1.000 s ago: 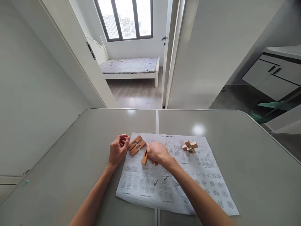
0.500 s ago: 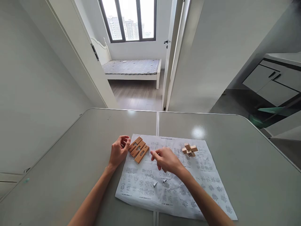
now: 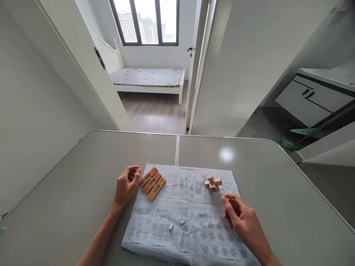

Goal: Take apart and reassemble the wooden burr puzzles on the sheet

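Note:
Three flat notched wooden pieces lie side by side on the upper left of a printed paper sheet. My left hand rests beside them with fingers loosely curled, its fingertips close to the leftmost piece, holding nothing. A small assembled wooden cross puzzle stands on the sheet's upper right. My right hand hovers just below and right of that puzzle, fingers partly curled and apart, empty.
The sheet lies on a grey table made of two halves with a seam down the middle. Beyond the far edge an open doorway shows a bed. Grey cabinets stand at the right.
My right hand let go of the third wooden piece beside the other two, then moved right across the sheet to below the cross puzzle. The left hand stayed put.

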`<state>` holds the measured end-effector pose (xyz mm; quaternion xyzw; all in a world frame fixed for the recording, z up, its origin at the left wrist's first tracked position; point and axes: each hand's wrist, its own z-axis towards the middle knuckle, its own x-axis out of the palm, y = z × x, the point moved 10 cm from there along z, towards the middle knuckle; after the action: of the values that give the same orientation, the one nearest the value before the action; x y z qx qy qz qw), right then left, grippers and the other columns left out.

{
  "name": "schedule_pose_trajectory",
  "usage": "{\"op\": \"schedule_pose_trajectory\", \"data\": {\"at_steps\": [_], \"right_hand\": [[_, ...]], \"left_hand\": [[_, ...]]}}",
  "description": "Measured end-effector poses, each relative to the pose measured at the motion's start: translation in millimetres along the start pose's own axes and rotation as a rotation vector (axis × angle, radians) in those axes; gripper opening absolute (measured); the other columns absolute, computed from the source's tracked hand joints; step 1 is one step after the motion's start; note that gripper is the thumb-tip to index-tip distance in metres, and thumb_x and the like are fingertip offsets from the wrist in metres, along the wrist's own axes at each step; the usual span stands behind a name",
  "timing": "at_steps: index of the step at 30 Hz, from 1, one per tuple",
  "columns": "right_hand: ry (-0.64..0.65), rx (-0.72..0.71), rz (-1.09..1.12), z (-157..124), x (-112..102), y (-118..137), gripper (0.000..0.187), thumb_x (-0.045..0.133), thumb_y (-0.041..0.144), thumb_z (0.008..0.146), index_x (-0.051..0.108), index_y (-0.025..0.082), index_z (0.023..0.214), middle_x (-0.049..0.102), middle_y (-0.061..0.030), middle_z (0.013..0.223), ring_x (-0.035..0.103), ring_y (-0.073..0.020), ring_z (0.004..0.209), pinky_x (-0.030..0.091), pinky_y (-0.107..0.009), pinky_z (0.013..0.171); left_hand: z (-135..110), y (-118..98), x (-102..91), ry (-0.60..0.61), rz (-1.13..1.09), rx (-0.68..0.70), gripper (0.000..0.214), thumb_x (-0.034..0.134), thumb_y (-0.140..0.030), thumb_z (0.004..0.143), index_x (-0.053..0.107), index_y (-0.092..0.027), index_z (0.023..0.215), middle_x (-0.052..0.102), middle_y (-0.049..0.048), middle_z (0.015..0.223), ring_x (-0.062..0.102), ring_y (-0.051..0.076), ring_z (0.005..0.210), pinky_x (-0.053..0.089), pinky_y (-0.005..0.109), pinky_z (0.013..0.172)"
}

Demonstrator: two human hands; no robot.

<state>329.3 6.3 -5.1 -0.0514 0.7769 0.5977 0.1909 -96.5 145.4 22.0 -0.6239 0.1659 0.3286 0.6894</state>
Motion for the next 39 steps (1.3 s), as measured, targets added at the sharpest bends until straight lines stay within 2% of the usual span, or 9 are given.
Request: {"op": "schedule_pose_trajectory", "data": {"at_steps": [7, 11, 13, 16, 18, 21, 25, 31, 39], "right_hand": [[-0.055, 0.038, 0.109, 13.4, -0.5, -12.3, 0.047, 0.059, 0.07, 0.094, 0.06, 0.024, 0.099, 0.061, 0.002, 0.069, 0.052, -0.0149, 0.049, 0.044, -0.026, 0.046], [0.096, 0.062, 0.149, 20.6, 15.6, -18.4, 0.05, 0.063, 0.07, 0.093, 0.064, 0.02, 0.09, 0.062, 0.001, 0.068, 0.055, -0.0125, 0.047, 0.047, -0.025, 0.047], [0.205, 0.147, 0.251, 22.5, 29.7, -26.5, 0.055, 0.065, 0.073, 0.09, 0.066, 0.019, 0.089, 0.064, 0.0001, 0.067, 0.056, -0.0115, 0.043, 0.044, -0.023, 0.041], [0.349, 0.417, 0.533, 17.9, 55.6, -42.5, 0.065, 0.074, 0.078, 0.079, 0.07, 0.017, 0.101, 0.065, 0.0005, 0.066, 0.055, -0.0105, 0.038, 0.03, -0.017, 0.028], [0.383, 0.55, 0.733, 14.9, 67.4, -44.6, 0.065, 0.08, 0.074, 0.077, 0.071, 0.017, 0.107, 0.064, 0.0023, 0.067, 0.048, -0.0052, 0.035, 0.024, -0.013, 0.027], [0.417, 0.633, 0.966, 14.0, 77.6, -38.6, 0.059, 0.086, 0.065, 0.078, 0.073, 0.017, 0.11, 0.064, 0.0036, 0.07, 0.038, 0.0008, 0.035, 0.02, -0.01, 0.028], [0.439, 0.643, 1.084, 14.9, 82.8, -32.2, 0.051, 0.085, 0.057, 0.084, 0.074, 0.017, 0.113, 0.064, 0.0041, 0.072, 0.033, 0.0029, 0.035, 0.018, -0.011, 0.03], [0.469, 0.652, 1.145, 15.7, 85.5, -28.2, 0.048, 0.089, 0.053, 0.081, 0.075, 0.017, 0.111, 0.059, 0.0062, 0.069, 0.03, 0.0018, 0.039, 0.018, -0.012, 0.033], [0.484, 0.626, 1.157, 18.8, 83.9, -22.4, 0.046, 0.09, 0.05, 0.079, 0.074, 0.018, 0.107, 0.052, 0.0083, 0.066, 0.023, 0.0002, 0.042, 0.014, -0.014, 0.036]], "left_hand": [[2.4, 11.9, -3.7, 0.017, -0.026, -0.058, 0.045, 0.059, -0.06, 0.091, 0.07, -0.019, 0.104, 0.073, 0.0034, 0.084, 0.066, 0.019, 0.072, 0.052, 0.026, 0.067], [2.7, 13.9, -5.3, 0.007, -0.003, -0.069, 0.045, 0.059, -0.06, 0.091, 0.071, -0.019, 0.103, 0.074, 0.003, 0.085, 0.067, 0.019, 0.073, 0.053, 0.026, 0.068], [2.8, 14.0, -5.6, -0.003, -0.01, -0.076, 0.043, 0.059, -0.059, 0.091, 0.071, -0.02, 0.103, 0.075, 0.0035, 0.087, 0.069, 0.02, 0.077, 0.054, 0.026, 0.071], [2.0, 15.0, -4.9, -0.012, -0.01, -0.096, 0.042, 0.059, -0.058, 0.091, 0.071, -0.02, 0.103, 0.075, 0.0036, 0.088, 0.068, 0.019, 0.075, 0.053, 0.026, 0.07], [0.8, 16.0, -4.5, -0.018, -0.003, -0.111, 0.042, 0.059, -0.058, 0.091, 0.071, -0.02, 0.103, 0.075, 0.0032, 0.088, 0.066, 0.019, 0.071, 0.053, 0.026, 0.067], [-1.2, 16.1, -3.9, -0.027, -0.02, -0.121, 0.04, 0.06, -0.057, 0.092, 0.071, -0.02, 0.103, 0.074, 0.0029, 0.087, 0.067, 0.018, 0.074, 0.054, 0.026, 0.071], [-2.8, 14.7, -2.9, -0.036, -0.044, -0.133, 0.038, 0.06, -0.055, 0.092, 0.071, -0.02, 0.103, 0.072, 0.0026, 0.087, 0.065, 0.017, 0.073, 0.053, 0.026, 0.073], [-3.4, 13.5, 0.9, -0.036, -0.045, -0.157, 0.041, 0.062, -0.058, 0.091, 0.071, -0.02, 0.103, 0.069, 0.0014, 0.084, 0.057, 0.015, 0.064, 0.047, 0.024, 0.06], [-3.2, 15.0, 0.6, -0.072, -0.039, -0.167, 0.041, 0.064, -0.058, 0.09, 0.072, -0.019, 0.101, 0.071, 0.0023, 0.084, 0.061, 0.016, 0.069, 0.049, 0.024, 0.063]]}}
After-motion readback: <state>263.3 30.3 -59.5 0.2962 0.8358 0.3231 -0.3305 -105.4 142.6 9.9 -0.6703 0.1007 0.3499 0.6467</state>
